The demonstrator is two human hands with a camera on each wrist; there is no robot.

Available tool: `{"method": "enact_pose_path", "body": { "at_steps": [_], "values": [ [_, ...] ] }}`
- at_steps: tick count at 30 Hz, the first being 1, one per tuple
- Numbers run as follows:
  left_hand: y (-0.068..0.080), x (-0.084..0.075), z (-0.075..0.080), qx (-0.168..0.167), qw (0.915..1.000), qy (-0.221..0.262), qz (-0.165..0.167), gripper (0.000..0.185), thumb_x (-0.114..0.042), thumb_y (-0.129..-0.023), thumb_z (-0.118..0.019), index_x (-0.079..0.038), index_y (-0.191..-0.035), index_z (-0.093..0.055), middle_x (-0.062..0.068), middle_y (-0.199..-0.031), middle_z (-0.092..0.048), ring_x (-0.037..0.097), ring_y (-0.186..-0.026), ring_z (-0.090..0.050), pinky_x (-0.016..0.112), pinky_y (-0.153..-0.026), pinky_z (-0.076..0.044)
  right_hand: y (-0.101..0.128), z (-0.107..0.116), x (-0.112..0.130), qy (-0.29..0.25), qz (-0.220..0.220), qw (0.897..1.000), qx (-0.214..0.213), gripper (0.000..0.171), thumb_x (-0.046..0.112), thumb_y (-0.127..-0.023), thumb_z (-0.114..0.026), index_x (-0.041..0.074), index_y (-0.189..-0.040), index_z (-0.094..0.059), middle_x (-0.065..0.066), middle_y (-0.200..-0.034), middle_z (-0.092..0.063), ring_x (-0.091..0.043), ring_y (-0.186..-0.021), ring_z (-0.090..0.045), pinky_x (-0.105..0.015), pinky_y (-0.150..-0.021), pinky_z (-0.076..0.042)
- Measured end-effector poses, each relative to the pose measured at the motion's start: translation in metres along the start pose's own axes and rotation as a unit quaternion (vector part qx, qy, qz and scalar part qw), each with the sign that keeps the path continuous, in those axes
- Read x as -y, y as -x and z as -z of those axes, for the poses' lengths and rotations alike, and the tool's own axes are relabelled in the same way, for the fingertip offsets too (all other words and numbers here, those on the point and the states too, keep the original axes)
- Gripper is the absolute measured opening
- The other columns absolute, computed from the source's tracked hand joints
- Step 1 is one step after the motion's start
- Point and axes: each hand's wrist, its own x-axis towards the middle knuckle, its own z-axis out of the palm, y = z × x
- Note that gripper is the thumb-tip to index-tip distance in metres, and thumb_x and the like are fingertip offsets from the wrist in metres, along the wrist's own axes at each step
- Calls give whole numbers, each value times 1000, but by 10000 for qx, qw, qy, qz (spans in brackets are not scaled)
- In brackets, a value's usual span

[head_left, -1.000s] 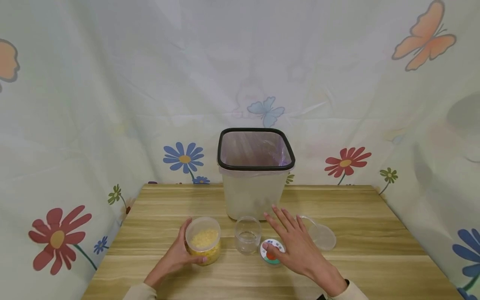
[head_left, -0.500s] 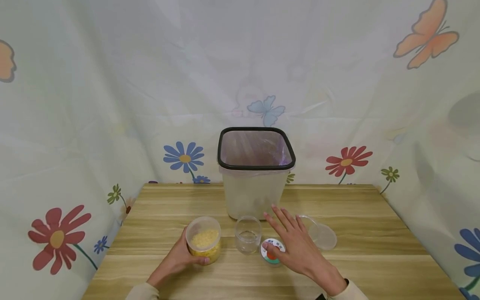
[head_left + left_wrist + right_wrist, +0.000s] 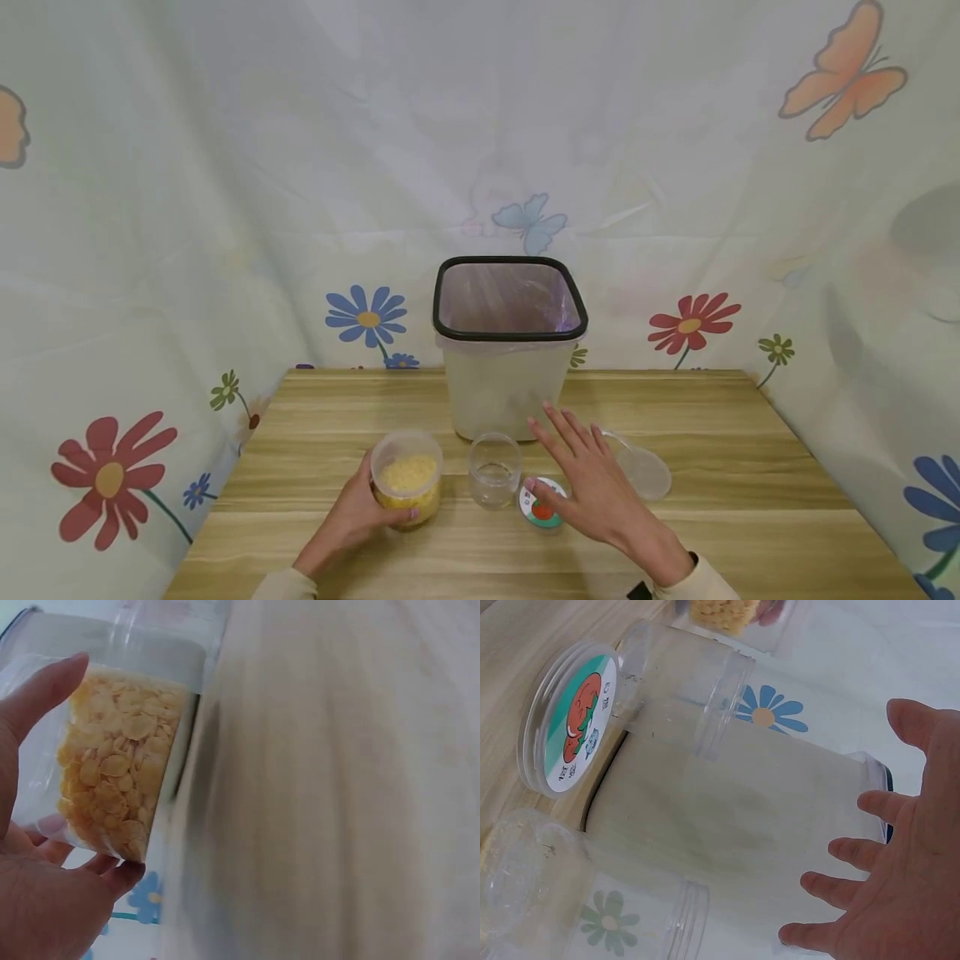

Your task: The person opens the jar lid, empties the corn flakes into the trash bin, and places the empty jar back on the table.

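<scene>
My left hand (image 3: 360,506) grips a clear plastic jar of yellow corn flakes (image 3: 408,479), thumb on the near side and fingers round the left. The left wrist view shows the flakes (image 3: 124,765) through the wall, with fingertips by the base. My right hand (image 3: 600,487) is spread, with nothing in its grasp. Below its thumb lies a round lid (image 3: 542,510) with a tomato picture. Between the hands stands a clear jar (image 3: 495,479) with no flakes seen in it. Another clear jar (image 3: 651,475) is partly behind my right hand; the right wrist view shows it (image 3: 592,892) upright.
A pale bin (image 3: 506,387) with a black rim and a thin liner stands behind the jars. The wooden table (image 3: 337,408) ends at a hanging cloth (image 3: 300,150) printed with flowers and butterflies, which encloses the back and sides.
My left fingers sit slightly lower around the flake jar than a second ago. My right hand's fingertips have risen a little, and more of the lid's tomato picture shows.
</scene>
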Motion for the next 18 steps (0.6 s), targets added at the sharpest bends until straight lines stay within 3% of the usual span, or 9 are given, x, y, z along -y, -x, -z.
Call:
{"method": "enact_pose_path", "body": {
  "at_steps": [8, 18],
  "values": [
    [2, -28, 8, -54, 9995, 4, -324, 112, -33, -57, -95, -21, -149, -32, 10, -138, -55, 31, -126, -54, 52, -104, -42, -4, 6, 2, -61, -50, 10000, 13, 74, 53, -91, -60, 31, -155, -29, -5, -164, -23, -33, -151, -22, -67, -116, -16],
    [0, -59, 0, -266, 9968, -18, -753, 115, -34, -53, -97, -22, -148, -33, 10, -139, -54, 30, -125, -55, 50, -102, -44, -10, 13, 7, -106, 280, 9989, -348, 77, 43, -90, -66, 29, -155, -29, -6, -164, -24, -37, -148, -27, -68, -114, -21]
  ]
}}
